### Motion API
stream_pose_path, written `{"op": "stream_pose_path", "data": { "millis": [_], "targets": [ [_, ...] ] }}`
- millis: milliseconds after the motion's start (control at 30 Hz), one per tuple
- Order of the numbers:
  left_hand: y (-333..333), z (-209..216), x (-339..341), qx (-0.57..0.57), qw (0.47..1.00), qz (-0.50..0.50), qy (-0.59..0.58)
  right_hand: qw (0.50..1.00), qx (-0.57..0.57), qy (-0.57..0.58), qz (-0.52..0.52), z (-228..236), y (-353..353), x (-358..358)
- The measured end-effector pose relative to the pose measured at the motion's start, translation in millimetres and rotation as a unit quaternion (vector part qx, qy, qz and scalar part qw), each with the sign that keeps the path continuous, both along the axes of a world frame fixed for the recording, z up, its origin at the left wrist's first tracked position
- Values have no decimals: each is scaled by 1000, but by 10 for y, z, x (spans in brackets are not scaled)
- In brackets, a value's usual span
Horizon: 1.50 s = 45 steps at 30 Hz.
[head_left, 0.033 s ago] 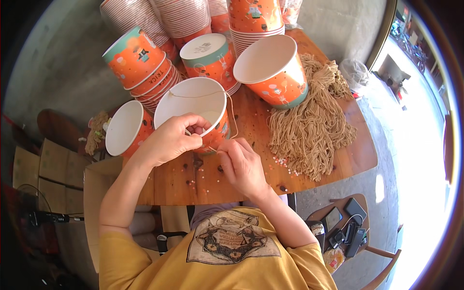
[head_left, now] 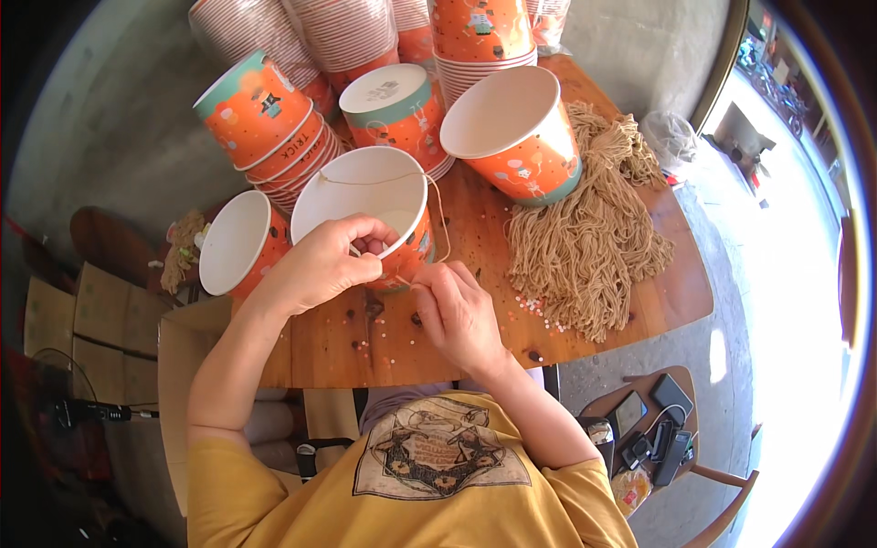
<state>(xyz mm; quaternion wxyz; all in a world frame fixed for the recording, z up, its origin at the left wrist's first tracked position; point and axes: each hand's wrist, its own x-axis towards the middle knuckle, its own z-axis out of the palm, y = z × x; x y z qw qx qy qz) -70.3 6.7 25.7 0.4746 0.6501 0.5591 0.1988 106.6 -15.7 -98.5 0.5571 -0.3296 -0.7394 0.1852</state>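
An orange paper bucket (head_left: pixel 361 201) with a white inside stands before me on the wooden table, its mouth tilted toward me. My left hand (head_left: pixel 333 260) grips its near rim, thumb outside and curled fingers inside. A thin tan string (head_left: pixel 445 226) lies across the bucket's mouth, loops over the right side of the rim and runs down toward my right hand (head_left: pixel 452 306). The thumb and fingers of that hand are pinched on the string's end, just outside the bucket wall. What the left fingertips touch inside is partly hidden.
A thick bundle of tan strings (head_left: pixel 594 242) lies on the right of the table (head_left: pixel 320 352), with an open bucket (head_left: pixel 516 146) beside it. Another open bucket (head_left: pixel 242 242) leans at left. Stacked buckets (head_left: pixel 274 119) crowd the back. Small coloured dots (head_left: pixel 539 310) are scattered near the front edge.
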Motion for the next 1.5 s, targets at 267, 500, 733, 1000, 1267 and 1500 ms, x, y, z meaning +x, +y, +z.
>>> {"op": "stream_pose_path", "data": {
  "millis": [267, 500, 733, 1000, 1267, 1500],
  "targets": [
    [33, -25, -10, -20, 999, -8, -31, 982, -173, 62, -36, 97, 50, -57],
    [30, -41, -14, 4, 1000, -10, -15, 962, -254, 100, 6, 189, 86, -50],
    [38, -61, -55, 5, 1000, -27, -8, 952, -287, 98, 33, 255, 118, -38],
    [42, -59, -61, 9, 999, -34, 6, 950, -304, 63, 31, 316, 185, -30],
    [176, -99, -80, -7, 997, -60, -44, 950, -307, 51, 23, 346, 233, -56],
    [155, -124, -52, 85, 995, -26, 33, 960, -271, 58, 41, 322, 239, 8]
  ]
}}
